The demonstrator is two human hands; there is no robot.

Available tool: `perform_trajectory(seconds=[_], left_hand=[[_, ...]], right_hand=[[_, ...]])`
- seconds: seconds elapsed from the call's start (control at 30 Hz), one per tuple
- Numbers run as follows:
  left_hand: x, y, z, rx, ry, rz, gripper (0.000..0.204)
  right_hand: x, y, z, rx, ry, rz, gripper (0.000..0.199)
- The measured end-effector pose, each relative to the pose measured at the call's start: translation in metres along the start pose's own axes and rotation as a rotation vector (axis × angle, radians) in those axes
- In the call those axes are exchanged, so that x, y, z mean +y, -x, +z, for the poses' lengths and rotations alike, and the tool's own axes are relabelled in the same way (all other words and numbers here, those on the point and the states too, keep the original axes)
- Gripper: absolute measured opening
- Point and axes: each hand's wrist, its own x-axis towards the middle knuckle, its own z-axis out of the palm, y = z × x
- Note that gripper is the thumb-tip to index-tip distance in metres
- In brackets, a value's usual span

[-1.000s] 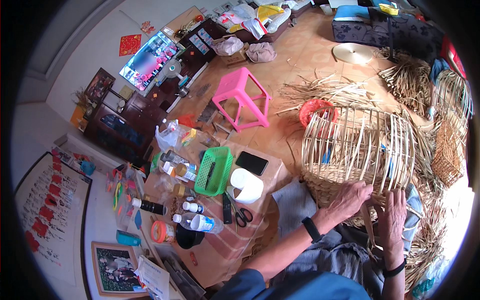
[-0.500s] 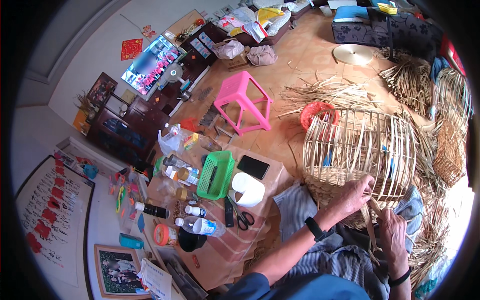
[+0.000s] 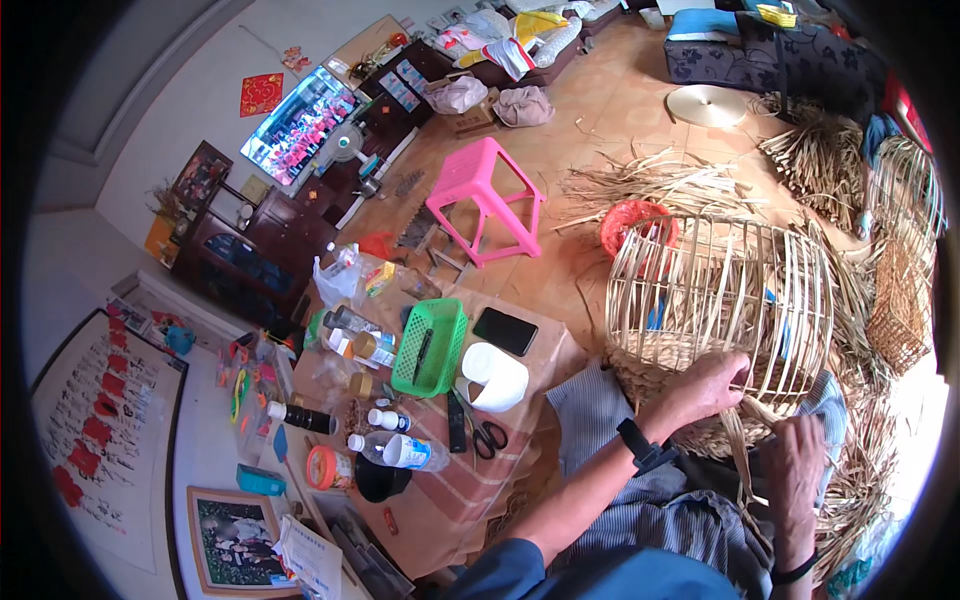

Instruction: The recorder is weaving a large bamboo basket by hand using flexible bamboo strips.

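Observation:
A half-woven basket (image 3: 720, 268) lies across my lap, its pale upright ribs bare above and a braided straw band (image 3: 650, 372) below. My left hand (image 3: 705, 388) presses against the lower ribs, fingers pinched on a straw strip where it meets the weave. To its right, my right hand (image 3: 796, 462) is closed, with a straw strip (image 3: 764, 411) running from it toward the left hand. Another flat strip end (image 3: 738, 445) dangles between the hands. The fingertips of both hands are partly hidden.
A table (image 3: 470, 505) at left carries a green plastic basket (image 3: 455, 335), a phone (image 3: 505, 331), a white roll (image 3: 500, 380), scissors (image 3: 489, 438) and bottles. Beyond stands a pink stool (image 3: 480, 185). Loose straw (image 3: 660, 182) and a red bowl (image 3: 615, 232) are on the floor.
My right hand has shifted slightly to the right, away from the left hand, and the strip between them now stretches sideways. The left hand stays at nearly the same place on the basket.

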Motion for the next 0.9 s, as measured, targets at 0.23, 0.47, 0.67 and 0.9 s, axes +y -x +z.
perform_trajectory(seconds=[0.23, 0.47, 0.67, 0.9], left_hand=[[0.007, -0.004, -0.006, -0.110, 0.013, -0.061, 0.036], [0.007, -0.004, -0.006, -0.095, 0.078, -0.097, 0.032], [0.002, -0.007, -0.001, -0.049, 0.110, -0.073, 0.024], [0.004, -0.007, 0.000, -0.064, 0.192, -0.127, 0.021]], right_hand=[[-0.045, 0.000, 0.042, -0.131, -0.186, 0.186, 0.041], [-0.042, -0.003, 0.052, -0.198, -0.208, 0.271, 0.035], [-0.041, -0.012, 0.028, -0.416, -0.905, 0.616, 0.025], [-0.046, -0.024, 0.023, -0.349, -0.669, 0.397, 0.024]])
